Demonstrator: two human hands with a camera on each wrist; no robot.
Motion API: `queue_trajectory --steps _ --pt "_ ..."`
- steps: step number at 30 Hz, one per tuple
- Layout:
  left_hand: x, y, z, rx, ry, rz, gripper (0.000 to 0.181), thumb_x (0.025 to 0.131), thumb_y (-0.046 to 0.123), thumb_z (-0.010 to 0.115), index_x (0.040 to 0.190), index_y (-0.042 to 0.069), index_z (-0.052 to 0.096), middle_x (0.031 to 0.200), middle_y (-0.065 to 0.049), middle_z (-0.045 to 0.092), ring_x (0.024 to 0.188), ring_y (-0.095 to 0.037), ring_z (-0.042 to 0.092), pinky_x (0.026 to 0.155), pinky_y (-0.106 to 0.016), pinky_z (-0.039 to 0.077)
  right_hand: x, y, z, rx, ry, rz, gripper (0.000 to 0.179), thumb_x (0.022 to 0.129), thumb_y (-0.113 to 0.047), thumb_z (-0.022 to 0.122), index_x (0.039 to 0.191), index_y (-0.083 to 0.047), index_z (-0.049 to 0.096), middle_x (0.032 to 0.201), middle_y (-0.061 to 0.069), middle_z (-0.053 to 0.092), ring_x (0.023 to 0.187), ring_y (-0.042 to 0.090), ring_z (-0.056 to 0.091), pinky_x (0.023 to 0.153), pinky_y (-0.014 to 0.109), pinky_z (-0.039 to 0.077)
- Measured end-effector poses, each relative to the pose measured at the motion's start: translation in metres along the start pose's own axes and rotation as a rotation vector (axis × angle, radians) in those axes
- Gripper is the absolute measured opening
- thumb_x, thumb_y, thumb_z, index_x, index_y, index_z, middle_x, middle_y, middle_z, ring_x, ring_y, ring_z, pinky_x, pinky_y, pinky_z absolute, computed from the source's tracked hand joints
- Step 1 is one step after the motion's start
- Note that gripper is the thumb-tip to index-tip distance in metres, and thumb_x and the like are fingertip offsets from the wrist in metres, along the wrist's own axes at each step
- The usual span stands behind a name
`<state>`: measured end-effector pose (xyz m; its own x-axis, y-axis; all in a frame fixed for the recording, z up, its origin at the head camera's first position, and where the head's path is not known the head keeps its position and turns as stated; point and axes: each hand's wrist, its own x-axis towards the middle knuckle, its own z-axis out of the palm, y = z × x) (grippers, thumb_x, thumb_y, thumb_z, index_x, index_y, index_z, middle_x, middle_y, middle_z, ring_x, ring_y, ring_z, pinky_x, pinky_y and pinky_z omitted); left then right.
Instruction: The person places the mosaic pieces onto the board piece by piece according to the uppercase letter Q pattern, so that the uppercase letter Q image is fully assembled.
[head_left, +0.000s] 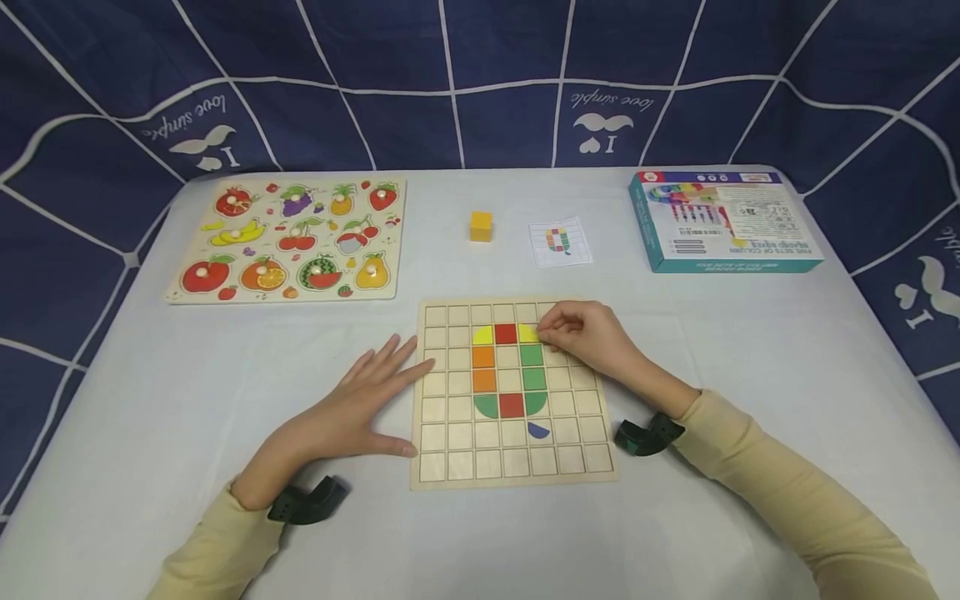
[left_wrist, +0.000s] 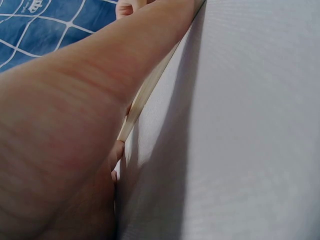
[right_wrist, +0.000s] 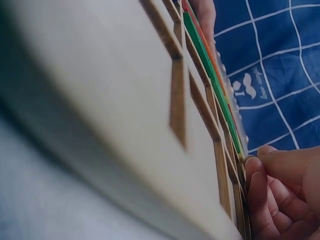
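A wooden grid board (head_left: 442, 433) lies on the table, with a ring of coloured tiles in its cells: red tiles (head_left: 506, 334) at top and bottom, orange tiles (head_left: 483, 368) on the left, green tiles (head_left: 533, 367) on the right, rounded corner pieces. At the ring's top right corner, my right hand (head_left: 588, 337) pinches a yellow rounded tile (head_left: 528, 333) between thumb and forefinger, partly hiding it. My left hand (head_left: 360, 404) is spread out, fingertips and thumb touching the board's left edge. Below the ring sits a blue half-round piece (head_left: 538, 430).
Behind the board are a yellow cube (head_left: 481, 227) and a pattern card (head_left: 561, 242) showing a similar coloured shape. A fruit peg puzzle (head_left: 288, 242) lies at the back left, and a box (head_left: 723, 223) at the back right. Dark blue cloth (head_left: 405, 50) hangs behind the table.
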<state>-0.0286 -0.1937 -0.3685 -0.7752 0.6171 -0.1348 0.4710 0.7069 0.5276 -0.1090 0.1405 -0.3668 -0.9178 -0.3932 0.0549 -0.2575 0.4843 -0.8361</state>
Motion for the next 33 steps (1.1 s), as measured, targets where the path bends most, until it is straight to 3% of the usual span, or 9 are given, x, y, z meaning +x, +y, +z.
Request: queue_trajectory --steps 9,15,21,28,31,33 --pt "0.002 0.000 0.001 0.000 0.004 -0.002 0.108 0.062 0.052 0.081 0.149 0.018 0.026 0.156 -0.007 0.003 0.140 -0.025 -0.008 0.108 -0.050 -0.001 -0.015 0.007 -0.017 0.061 -0.007 0.007 0.008 0.086 -0.011 0.069 0.089 -0.004 0.070 0.083 0.004 0.066 0.067 0.017 0.060 0.060 0.023 0.050" --pt "0.002 0.000 0.001 0.007 -0.004 -0.004 0.108 0.062 0.052 0.081 0.149 0.019 0.026 0.156 -0.007 0.003 0.140 -0.025 -0.008 0.108 -0.050 -0.001 -0.040 0.016 -0.041 0.089 0.070 0.026 0.011 0.089 -0.006 0.064 0.093 0.004 0.067 0.086 0.012 0.067 0.069 0.020 0.065 0.061 0.026 0.053" --pt "0.002 0.000 0.000 0.009 -0.006 -0.009 0.108 0.062 0.053 0.081 0.149 0.019 0.026 0.156 -0.007 0.003 0.140 -0.025 -0.008 0.108 -0.050 -0.001 -0.063 0.027 -0.066 -0.035 0.187 0.000 0.009 0.089 -0.003 0.062 0.094 0.003 0.067 0.088 0.013 0.068 0.067 0.017 0.065 0.060 0.020 0.051" --pt "0.003 -0.001 0.000 0.004 -0.001 -0.004 0.109 0.062 0.054 0.081 0.149 0.019 0.026 0.156 -0.007 0.003 0.140 -0.025 -0.007 0.108 -0.051 0.000 -0.076 0.037 -0.087 -0.304 0.349 -0.068 0.014 0.087 0.000 0.063 0.100 -0.002 0.068 0.082 0.009 0.068 0.071 -0.001 0.056 0.061 0.011 0.040" --pt "0.001 -0.002 -0.002 0.002 0.017 -0.016 0.110 0.063 0.057 0.078 0.150 0.021 0.021 0.156 -0.006 0.001 0.140 -0.025 -0.008 0.108 -0.051 0.000 -0.080 0.036 -0.092 -0.353 0.404 -0.057 0.019 0.087 -0.003 0.063 0.106 -0.003 0.067 0.082 0.009 0.067 0.074 0.004 0.055 0.055 0.015 0.038" --pt "-0.001 -0.004 -0.006 0.021 0.068 -0.025 0.108 0.067 0.057 0.075 0.151 0.022 0.017 0.156 -0.005 -0.002 0.139 -0.027 -0.010 0.108 -0.052 0.000 -0.082 0.038 -0.097 -0.397 0.421 -0.060 0.022 0.088 -0.003 0.063 0.109 -0.003 0.065 0.088 0.011 0.067 0.081 0.014 0.057 0.061 0.022 0.042"
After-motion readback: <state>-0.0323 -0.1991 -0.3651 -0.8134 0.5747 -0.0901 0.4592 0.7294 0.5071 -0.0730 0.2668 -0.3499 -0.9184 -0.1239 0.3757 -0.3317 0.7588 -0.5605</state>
